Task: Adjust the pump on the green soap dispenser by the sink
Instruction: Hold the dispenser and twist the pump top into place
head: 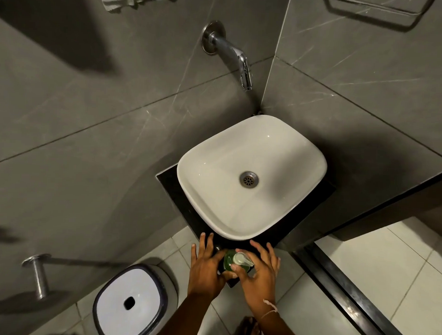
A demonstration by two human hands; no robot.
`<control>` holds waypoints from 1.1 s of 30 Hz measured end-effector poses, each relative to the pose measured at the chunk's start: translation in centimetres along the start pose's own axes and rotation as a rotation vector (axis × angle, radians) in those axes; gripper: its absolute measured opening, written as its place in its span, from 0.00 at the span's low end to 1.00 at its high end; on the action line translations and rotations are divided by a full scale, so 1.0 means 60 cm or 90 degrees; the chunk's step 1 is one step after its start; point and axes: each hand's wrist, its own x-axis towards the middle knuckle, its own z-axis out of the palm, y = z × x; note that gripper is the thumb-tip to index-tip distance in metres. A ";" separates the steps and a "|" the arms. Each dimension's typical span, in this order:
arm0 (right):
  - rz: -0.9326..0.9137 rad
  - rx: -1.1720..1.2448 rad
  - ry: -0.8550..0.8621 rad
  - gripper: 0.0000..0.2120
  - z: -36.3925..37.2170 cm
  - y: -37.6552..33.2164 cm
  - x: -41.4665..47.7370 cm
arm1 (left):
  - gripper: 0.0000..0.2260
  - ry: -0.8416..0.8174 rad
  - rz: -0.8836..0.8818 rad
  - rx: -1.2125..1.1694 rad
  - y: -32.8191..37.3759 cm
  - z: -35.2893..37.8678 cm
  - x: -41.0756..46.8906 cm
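On black tabletop (207, 232) below white basin (250, 153): small green plastic soap dispenser (228, 261), likely light, slick; left hand (206, 267) fingers splayed steadying, right hand (257, 274) fingers loosely spread beside white pump (242, 258).

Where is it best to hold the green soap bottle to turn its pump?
Probably steady the round green body from its left side with the left hand; it stands upright at the counter's near corner. The right hand takes the white pump from the right.

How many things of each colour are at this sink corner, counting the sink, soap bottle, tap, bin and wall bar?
White: 2, sink and bin lid
Green: 1, soap dispenser
Silver metal: 2, tap and wall bar
Total: 5
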 end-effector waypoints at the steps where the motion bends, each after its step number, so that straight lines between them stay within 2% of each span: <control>1: -0.002 -0.009 0.006 0.16 -0.002 0.000 0.003 | 0.30 -0.001 0.001 0.007 0.000 0.000 0.000; 8: 0.051 -0.047 0.016 0.18 0.004 -0.007 0.003 | 0.27 0.001 0.002 0.005 -0.002 0.002 0.001; 12: -0.006 -0.044 -0.033 0.18 -0.005 -0.005 0.004 | 0.29 0.004 0.003 0.002 -0.001 0.000 0.001; 18: -0.026 -0.112 0.011 0.17 -0.003 -0.008 0.009 | 0.33 0.007 0.010 0.006 0.002 -0.005 -0.001; 26: 0.035 -0.105 0.039 0.15 0.007 -0.013 -0.004 | 0.28 -0.012 -0.011 0.034 0.005 -0.002 -0.001; 28: 0.039 -0.112 0.009 0.15 -0.002 -0.021 0.001 | 0.28 -0.013 -0.010 0.033 0.005 -0.002 -0.001; 31: 0.041 -0.116 -0.099 0.18 -0.036 -0.027 0.010 | 0.29 -0.006 0.000 0.024 0.004 -0.005 -0.002; 33: 0.032 -0.059 -0.116 0.17 -0.063 -0.024 0.015 | 0.31 -0.003 0.003 0.011 0.004 -0.007 -0.002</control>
